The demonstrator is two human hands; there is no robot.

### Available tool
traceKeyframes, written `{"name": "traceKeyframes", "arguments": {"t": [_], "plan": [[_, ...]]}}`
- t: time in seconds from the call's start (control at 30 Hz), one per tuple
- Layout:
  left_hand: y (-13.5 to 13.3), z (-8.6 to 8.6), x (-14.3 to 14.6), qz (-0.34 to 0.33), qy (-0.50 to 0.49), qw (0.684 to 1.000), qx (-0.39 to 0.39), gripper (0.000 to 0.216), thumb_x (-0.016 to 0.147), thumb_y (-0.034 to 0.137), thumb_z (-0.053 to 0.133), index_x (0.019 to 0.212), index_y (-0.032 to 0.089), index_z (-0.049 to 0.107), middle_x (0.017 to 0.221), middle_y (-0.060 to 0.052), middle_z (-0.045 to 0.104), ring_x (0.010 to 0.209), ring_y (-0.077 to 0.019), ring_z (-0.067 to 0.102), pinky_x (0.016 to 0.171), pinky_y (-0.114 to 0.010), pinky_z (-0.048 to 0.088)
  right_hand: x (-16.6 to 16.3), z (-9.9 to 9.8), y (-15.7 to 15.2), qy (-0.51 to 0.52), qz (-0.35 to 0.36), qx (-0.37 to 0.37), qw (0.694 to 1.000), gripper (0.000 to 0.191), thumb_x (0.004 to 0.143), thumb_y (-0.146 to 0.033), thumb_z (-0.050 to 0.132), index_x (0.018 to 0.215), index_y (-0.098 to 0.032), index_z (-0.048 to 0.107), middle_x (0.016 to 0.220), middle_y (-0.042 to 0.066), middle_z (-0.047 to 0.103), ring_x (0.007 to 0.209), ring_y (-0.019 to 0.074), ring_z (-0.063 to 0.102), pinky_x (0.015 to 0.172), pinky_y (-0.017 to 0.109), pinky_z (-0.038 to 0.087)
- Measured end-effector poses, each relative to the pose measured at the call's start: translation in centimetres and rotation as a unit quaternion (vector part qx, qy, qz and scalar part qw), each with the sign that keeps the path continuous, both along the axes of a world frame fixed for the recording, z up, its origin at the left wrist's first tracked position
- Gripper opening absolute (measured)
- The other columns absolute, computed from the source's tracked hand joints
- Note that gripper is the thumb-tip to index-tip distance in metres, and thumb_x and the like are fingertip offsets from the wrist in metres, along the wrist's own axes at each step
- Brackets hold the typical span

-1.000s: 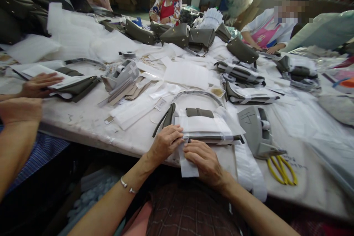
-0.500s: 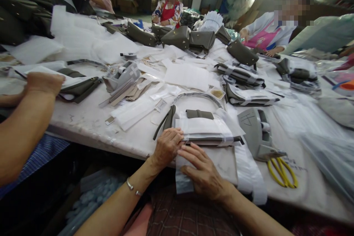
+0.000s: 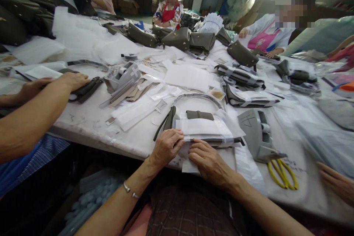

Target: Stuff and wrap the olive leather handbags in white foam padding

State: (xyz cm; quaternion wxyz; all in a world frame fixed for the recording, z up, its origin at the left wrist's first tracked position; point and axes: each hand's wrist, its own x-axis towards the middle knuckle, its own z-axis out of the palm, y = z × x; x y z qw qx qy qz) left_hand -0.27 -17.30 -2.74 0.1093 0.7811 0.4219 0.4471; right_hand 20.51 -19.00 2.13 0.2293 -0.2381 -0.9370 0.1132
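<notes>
A dark grey-green handbag, partly wrapped in white sheeting, lies in front of me at the table edge. Its covered handle arches away from me. My left hand is closed on the bag's near left corner, fingers together. Beside it, the bent fingers of my right hand press on the near edge, closed on a translucent film that hangs over the table edge. My thumb on that side is hidden. A dark strap stands at the bag's left end.
Right of the bag are a grey tape dispenser and yellow-handled scissors. Wrapped bags lie farther right. A co-worker's hands are on another bag at left; another person's hand is at right. White sheets cover the middle.
My right hand has shifted slightly right, its fingers more bent, and less film hangs below. The left co-worker's hand moved right onto their bag. Another person's hand has appeared at lower right.
</notes>
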Motion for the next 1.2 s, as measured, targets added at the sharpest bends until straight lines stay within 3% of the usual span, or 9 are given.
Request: {"name": "traceKeyframes", "arguments": {"t": [0.27, 0.4, 0.57, 0.67, 0.77, 0.9, 1.03, 1.2], "plan": [[-0.3, -0.8, 0.2, 0.014, 0.031, 0.999, 0.042, 0.008, 0.091, 0.018, 0.062, 0.098, 0.021, 0.063, 0.102, -0.005, 0.072, 0.107, -0.0209, 0.066, 0.094, -0.039, 0.051, -0.8, -1.1, -2.2, 0.011, 0.041, -0.031, 0.999, 0.029, 0.092, -0.006, 0.031, 0.085, -0.021, 0.056, 0.076, 0.005, 0.065, 0.072, 0.0174, 0.056, 0.076, 0.034, 0.047], [-0.5, -1.1, 0.5, 0.018, 0.056, 0.997, 0.059, 0.01, 0.09, 0.015, 0.062, 0.098, 0.021, 0.061, 0.102, -0.005, 0.072, 0.109, -0.0211, 0.065, 0.097, -0.04, 0.05, -0.8, -1.1, -2.3, 0.05, 0.014, -0.067, 0.996, 0.026, 0.089, -0.007, 0.035, 0.087, -0.02, 0.058, 0.074, 0.005, 0.064, 0.072, 0.0182, 0.056, 0.069, 0.033, 0.044], [-0.9, -1.0, 0.4, 0.022, 0.077, 0.995, 0.06, 0.017, 0.091, 0.01, 0.055, 0.102, 0.021, 0.061, 0.106, -0.004, 0.072, 0.112, -0.0212, 0.064, 0.102, -0.042, 0.046, -0.3, 0.8, 1.0, 0.05, -0.051, -0.063, 0.995, 0.017, 0.087, -0.012, 0.049, 0.09, -0.02, 0.063, 0.077, 0.004, 0.067, 0.072, 0.0179, 0.058, 0.07, 0.032, 0.043], [-1.4, 0.1, 0.3, 0.032, 0.079, 0.996, 0.041, 0.019, 0.089, 0.008, 0.052, 0.1, 0.021, 0.06, 0.105, -0.003, 0.072, 0.118, -0.0243, 0.06, 0.111, -0.05, 0.037, -0.9, 1.7, 4.5, 0.002, -0.118, -0.058, 0.991, 0.011, 0.089, -0.017, 0.058, 0.085, -0.02, 0.068, 0.081, 0.004, 0.069, 0.077, 0.0181, 0.059, 0.075, 0.032, 0.042], [-1.8, 1.3, 0.6, 0.044, 0.074, 0.996, -0.015, 0.012, 0.086, 0.017, 0.06, 0.098, 0.02, 0.059, 0.103, -0.004, 0.07, 0.122, -0.0292, 0.056, 0.115, -0.057, 0.029, -2.0, 1.8, 7.4, -0.051, -0.167, -0.104, 0.979, 0.012, 0.09, -0.024, 0.066, 0.079, -0.021, 0.072, 0.085, 0.003, 0.07, 0.083, 0.018, 0.062, 0.081, 0.033, 0.041], [-1.4, 1.6, 1.6, 0.108, 0.055, 0.992, -0.041, 0.013, 0.087, 0.031, 0.066, 0.089, 0.021, 0.058, 0.088, -0.004, 0.067, 0.106, -0.0275, 0.061, 0.111, -0.057, 0.033, -3.0, 1.2, 9.1, -0.084, -0.2, -0.154, 0.964, 0.011, 0.087, -0.026, 0.071, 0.077, -0.022, 0.074, 0.083, 0.002, 0.068, 0.08, 0.0159, 0.062, 0.079, 0.03, 0.042], [-0.5, 1.2, 2.5, 0.159, 0.057, 0.985, -0.028, 0.014, 0.092, 0.018, 0.055, 0.078, 0.021, 0.055, 0.079, -0.002, 0.063, 0.091, -0.0223, 0.063, 0.106, -0.052, 0.038, -3.3, 0.9, 9.4, -0.073, -0.237, -0.169, 0.954, 0.011, 0.087, -0.027, 0.069, 0.078, -0.022, 0.074, 0.082, 0.001, 0.066, 0.073, 0.0143, 0.061, 0.072, 0.027, 0.043], [0.2, 1.1, 2.4, 0.185, 0.078, 0.979, -0.029, 0.019, 0.086, 0.012, 0.055, 0.07, 0.021, 0.05, 0.071, -0.001, 0.058, 0.078, -0.0204, 0.059, 0.1, -0.049, 0.044, -3.3, 0.2, 10.2, -0.041, -0.271, -0.205, 0.939, 0.008, 0.084, -0.027, 0.071, 0.077, -0.023, 0.074, 0.079, 0.0, 0.065, 0.075, 0.015, 0.061, 0.07, 0.027, 0.042]]}}
